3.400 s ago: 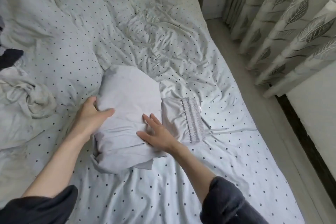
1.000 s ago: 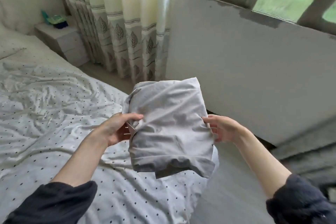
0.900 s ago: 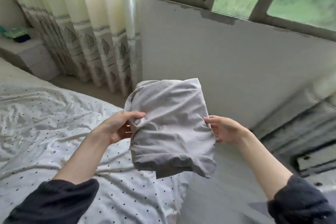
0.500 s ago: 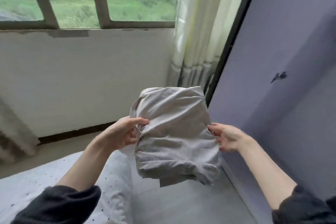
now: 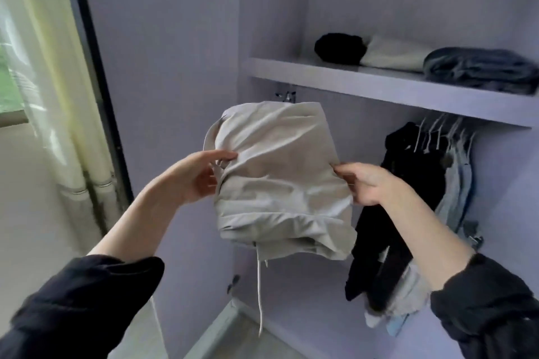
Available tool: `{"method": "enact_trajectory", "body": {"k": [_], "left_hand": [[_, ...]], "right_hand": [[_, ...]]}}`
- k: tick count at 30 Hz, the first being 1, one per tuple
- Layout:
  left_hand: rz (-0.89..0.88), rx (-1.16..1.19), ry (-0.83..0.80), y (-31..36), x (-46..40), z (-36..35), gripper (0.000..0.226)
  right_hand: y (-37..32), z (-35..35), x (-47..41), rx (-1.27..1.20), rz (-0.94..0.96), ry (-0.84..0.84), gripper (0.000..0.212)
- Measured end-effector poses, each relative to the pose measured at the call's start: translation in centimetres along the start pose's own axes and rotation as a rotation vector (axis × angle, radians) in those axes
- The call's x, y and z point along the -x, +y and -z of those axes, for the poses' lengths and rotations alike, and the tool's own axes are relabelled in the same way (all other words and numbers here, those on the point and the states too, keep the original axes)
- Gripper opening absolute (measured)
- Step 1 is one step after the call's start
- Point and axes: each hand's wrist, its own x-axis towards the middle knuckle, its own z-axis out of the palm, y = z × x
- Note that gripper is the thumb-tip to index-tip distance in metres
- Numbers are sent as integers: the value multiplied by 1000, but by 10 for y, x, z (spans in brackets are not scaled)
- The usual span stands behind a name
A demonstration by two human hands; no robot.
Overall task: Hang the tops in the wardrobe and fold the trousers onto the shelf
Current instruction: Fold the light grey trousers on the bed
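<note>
Each hand, left [image 5: 192, 181] and right [image 5: 363, 182], pinches a side of the folded trousers [image 5: 280, 181]. They look light, soft and floppy, so support from beneath should keep the fold.

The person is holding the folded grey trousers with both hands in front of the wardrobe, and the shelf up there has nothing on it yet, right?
Not quite. The shelf is not bare: the head view shows a black bundle, a white folded piece and dark blue folded jeans already lying on it. The rest is right: the left hand and right hand hold the folded grey trousers in front of the wardrobe.
</note>
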Motion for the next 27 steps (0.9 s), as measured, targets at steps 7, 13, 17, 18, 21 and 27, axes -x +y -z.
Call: {"method": "enact_trajectory", "body": {"k": [7, 13, 17, 18, 21, 27], "left_hand": [[-192, -80, -260, 127, -97, -82, 54], [-219, -123, -533, 221, -149, -148, 42], [-277, -144, -655, 269, -175, -196, 33], [-294, -142, -671, 278, -183, -206, 35], [-326, -146, -683, 299, -213, -231, 47], [-277, -147, -638, 301, -307, -262, 55]], "right_hand": [[-107, 63, 12, -72, 199, 233, 8], [-185, 99, 33, -107, 357, 464, 7], [-232, 127, 47, -128, 428, 554, 5], [-242, 134, 47, -125, 439, 574, 6], [-267, 150, 40, -124, 444, 616, 9], [-305, 195, -28, -77, 395, 640, 16]]}}
